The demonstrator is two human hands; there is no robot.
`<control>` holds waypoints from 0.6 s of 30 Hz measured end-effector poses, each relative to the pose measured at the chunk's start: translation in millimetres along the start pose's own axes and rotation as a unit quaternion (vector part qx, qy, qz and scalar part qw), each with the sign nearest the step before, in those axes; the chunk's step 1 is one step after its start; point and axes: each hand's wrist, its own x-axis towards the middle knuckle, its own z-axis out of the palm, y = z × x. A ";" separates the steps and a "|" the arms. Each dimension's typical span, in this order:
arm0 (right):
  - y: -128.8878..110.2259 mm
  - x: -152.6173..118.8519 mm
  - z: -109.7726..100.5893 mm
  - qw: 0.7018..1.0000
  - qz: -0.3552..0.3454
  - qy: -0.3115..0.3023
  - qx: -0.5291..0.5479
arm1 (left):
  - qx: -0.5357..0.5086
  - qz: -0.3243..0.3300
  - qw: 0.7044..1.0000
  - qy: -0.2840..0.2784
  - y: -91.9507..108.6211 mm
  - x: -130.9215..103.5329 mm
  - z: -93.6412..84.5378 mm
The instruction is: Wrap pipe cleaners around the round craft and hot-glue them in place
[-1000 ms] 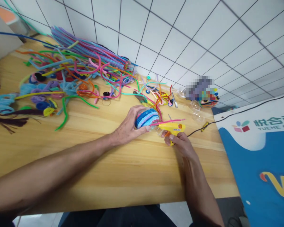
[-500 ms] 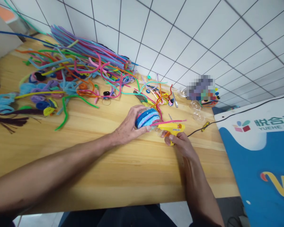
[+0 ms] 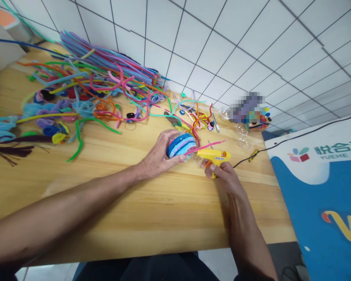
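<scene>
My left hand [image 3: 160, 156] is wrapped round a ball [image 3: 181, 145] covered in blue, light blue and pink fuzzy strips, with its thumb along the near side. A pink pipe cleaner [image 3: 212, 144] sticks out from the ball to the right. In my right hand [image 3: 222, 171] is a yellow glue gun [image 3: 215, 155], fingers closed round its handle and orange trigger. Its nozzle points left, close to the ball's right side. Something clear, partly hidden, lies under the nozzle.
Loose pipe cleaners [image 3: 82, 78] in many colours spread across the back left, beside a long bundle [image 3: 111, 58] against the tiled wall. Pliers [image 3: 177, 124], clear plastic domes [image 3: 244, 136] and a yellow cutter [image 3: 254, 155] lie further right. A black cord [image 3: 295, 136] crosses a blue and white board.
The glue gun in my right hand has shifted slightly right, away from the ball. The pink pipe cleaner now tilts up more. My left hand still holds the ball.
</scene>
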 end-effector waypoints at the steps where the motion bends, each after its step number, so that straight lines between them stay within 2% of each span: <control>1: -0.4 -0.2 0.7 1.000 0.001 -0.002 -0.001 | 0.000 0.000 1.000 0.000 0.0 0.0 0.0; 4: -1.6 -1.1 4.3 1.000 0.004 -0.019 -0.005 | 0.000 0.001 1.000 0.001 -0.2 -0.1 0.3; 8: -2.5 -2.0 7.1 1.000 0.000 -0.010 0.000 | -0.005 0.002 1.000 0.004 -1.3 0.2 1.0; 18: 0.5 -1.2 -2.3 1.000 -0.006 -0.007 -0.001 | 0.005 0.007 1.000 -0.002 -0.7 1.5 0.0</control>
